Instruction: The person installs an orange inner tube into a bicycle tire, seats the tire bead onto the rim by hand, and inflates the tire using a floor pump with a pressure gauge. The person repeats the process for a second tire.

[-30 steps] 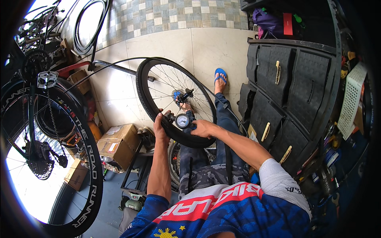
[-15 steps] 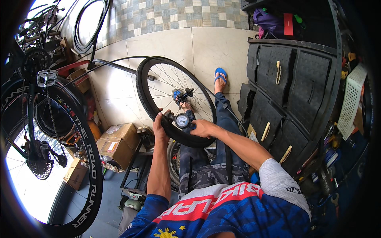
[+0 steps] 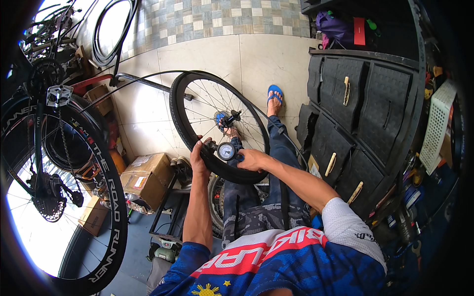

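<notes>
A bicycle wheel (image 3: 178, 120) with a black tyre stands tilted in front of my legs, its spokes and black hub (image 3: 230, 118) showing. Its lower left side is held by my left hand (image 3: 199, 157), with the thumb near the valve area and most fingers hidden behind the tyre. From the right, my right hand (image 3: 253, 160) is closed round the grip of a tyre inflator with a round dial gauge (image 3: 226, 151). The gauge lies over the lower rim, close to my left fingers. A black hose (image 3: 296, 146) runs along the wheel's right side.
A bicycle with large black wheels (image 3: 117, 217) stands at the left. Beside it are a cardboard box (image 3: 148, 180) and a black metal frame (image 3: 168, 217). Black drawers (image 3: 340, 89) line the right, with a white basket (image 3: 437, 129) beyond. A coiled hose (image 3: 96, 47) lies far left.
</notes>
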Motion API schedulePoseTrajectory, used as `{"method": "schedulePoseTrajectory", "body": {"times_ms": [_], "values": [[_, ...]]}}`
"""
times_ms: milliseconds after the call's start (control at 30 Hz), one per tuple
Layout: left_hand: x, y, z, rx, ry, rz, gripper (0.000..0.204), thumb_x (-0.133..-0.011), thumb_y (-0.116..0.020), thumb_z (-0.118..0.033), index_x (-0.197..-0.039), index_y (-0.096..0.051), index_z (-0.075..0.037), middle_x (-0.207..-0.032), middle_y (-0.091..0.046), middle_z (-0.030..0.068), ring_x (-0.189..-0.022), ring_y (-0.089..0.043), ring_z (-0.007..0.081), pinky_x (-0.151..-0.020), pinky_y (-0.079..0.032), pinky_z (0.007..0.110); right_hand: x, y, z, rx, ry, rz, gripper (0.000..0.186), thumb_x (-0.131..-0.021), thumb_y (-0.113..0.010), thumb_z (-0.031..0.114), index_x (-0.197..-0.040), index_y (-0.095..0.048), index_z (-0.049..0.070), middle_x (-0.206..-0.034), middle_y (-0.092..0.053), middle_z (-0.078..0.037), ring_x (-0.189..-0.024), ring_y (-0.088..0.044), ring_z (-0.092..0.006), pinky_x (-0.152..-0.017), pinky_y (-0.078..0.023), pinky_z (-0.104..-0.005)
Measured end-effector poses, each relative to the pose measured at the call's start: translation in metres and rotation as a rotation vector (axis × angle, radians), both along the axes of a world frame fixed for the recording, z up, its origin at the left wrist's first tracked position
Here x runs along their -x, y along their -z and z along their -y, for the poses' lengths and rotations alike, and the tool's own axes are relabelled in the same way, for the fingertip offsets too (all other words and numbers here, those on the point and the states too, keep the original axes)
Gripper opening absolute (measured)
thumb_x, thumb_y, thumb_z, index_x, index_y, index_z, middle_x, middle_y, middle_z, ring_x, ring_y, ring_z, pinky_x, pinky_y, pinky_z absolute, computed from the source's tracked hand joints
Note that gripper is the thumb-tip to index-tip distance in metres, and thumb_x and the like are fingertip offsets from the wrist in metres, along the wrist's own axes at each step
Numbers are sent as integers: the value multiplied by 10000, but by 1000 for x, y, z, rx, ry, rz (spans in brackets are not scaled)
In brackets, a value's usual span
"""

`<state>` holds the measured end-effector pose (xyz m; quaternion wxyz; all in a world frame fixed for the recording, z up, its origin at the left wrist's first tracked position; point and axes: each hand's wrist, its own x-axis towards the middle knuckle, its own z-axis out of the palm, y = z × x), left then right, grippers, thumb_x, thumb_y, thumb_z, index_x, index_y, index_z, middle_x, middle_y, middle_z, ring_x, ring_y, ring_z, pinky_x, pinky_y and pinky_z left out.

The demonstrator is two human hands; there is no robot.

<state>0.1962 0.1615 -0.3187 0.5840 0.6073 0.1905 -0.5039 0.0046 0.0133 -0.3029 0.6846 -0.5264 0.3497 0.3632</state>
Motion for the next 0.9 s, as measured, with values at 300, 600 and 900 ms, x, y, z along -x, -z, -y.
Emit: {"method": "schedulePoseTrajectory", "body": {"times_ms": [300, 600, 900], "values": [[0, 0, 3, -13, -13, -10, 476, -1001, -673, -299, -1399, -533, -80, -1166, -719, 202, -980, -735, 267, -864, -597, 385, 1, 2, -2, -12, 22, -5, 741, -783, -697, 365, -1377, -587, -63, -862, -737, -253, -509, -669, -335, -461, -541, -434], [1, 2, 6, -5, 46, 23, 471, -1000, -663, -349, -1386, -550, -104, -1195, -714, 213, -1008, -723, 294, -886, -587, 395, 5, 4, -2, 28, 19, 1, 696, -817, -696, 356, -1387, -592, -31, -802, -718, -217, -502, -663, -313, -451, -538, -424], [-3, -1, 17, -29, 37, -43, 528, -994, -635, -386, -1459, -514, -167, -1243, -697, 174, -1095, -705, 287, -950, -573, 443, 14, 62, -27, 136, 50, 106, 623, -785, -718, 342, -1326, -647, 41, -994, -747, -265, -803, -751, -382, -717, -617, -473]]}}
